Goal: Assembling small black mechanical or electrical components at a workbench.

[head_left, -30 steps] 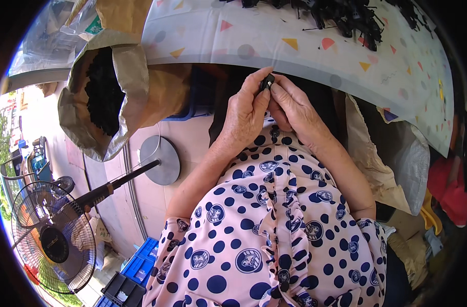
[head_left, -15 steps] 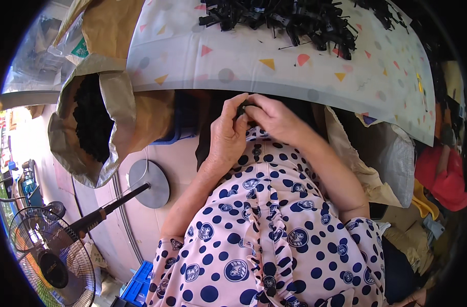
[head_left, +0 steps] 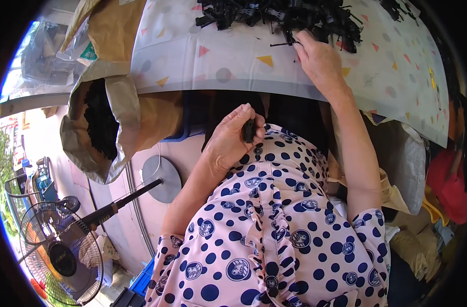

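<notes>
My left hand (head_left: 228, 135) is near my tummy, on my side of the table's front edge, so it is not over the table (head_left: 233, 64). Its fingers curl around a small black piece (head_left: 249, 132) and hold it tight. There is a gap between this hand and the table edge, and my spotted shirt (head_left: 264, 215) is just beside it. My right arm reaches across the edge, and my right hand (head_left: 320, 61) is over the tabletop, with its fingertips at the near side of a big black pile (head_left: 320, 18). The fingers are bent, but I cannot tell if they pinch a bit of it. Between the pile and the front edge there is a wide strip of pale cover with coloured shapes, so my right hand has room on that side. To the left, a paper bag (head_left: 126, 107) with black stuff (head_left: 99, 123) inside stands near the table edge, well apart from my left hand. On the right, a silvery bag (head_left: 407, 163) sits by the edge, past my forearm. The piece I hold is dark and chunky, longer than it is wide, and my fingers hide some of it. The pile is a messy tangle of black parts, with thin sticks poking out.
</notes>
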### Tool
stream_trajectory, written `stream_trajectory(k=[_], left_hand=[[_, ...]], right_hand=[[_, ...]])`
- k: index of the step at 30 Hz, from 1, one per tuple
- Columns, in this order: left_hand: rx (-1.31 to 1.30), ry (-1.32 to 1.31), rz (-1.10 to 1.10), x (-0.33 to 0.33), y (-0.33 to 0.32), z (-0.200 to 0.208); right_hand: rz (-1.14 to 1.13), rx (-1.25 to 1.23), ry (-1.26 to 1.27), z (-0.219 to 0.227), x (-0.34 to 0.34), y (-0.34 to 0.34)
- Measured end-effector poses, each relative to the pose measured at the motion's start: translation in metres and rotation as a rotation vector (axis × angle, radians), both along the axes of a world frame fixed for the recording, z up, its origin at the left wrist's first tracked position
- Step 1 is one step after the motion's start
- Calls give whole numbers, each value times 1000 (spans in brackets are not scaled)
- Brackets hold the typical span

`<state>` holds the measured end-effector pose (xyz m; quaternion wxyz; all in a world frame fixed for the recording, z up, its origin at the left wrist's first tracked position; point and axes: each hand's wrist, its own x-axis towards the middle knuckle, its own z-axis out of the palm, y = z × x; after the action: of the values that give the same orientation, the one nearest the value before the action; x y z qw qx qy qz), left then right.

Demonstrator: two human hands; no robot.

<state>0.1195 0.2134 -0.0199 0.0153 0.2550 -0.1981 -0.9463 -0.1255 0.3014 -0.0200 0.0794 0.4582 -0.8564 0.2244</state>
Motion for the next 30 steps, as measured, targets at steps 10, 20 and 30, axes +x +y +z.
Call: stream_trajectory(k=[10, 20, 30], left_hand=[[-787, 23, 54, -22, -6, 35], [-720, -33, 193, -3, -3, 18], [-984, -36, 198, 5, -4, 8]], right_hand=[[318, -412, -1194, 6, 101, 15], [343, -367, -1350, 0, 136, 19], [267, -258, -1090, 19, 139, 11]])
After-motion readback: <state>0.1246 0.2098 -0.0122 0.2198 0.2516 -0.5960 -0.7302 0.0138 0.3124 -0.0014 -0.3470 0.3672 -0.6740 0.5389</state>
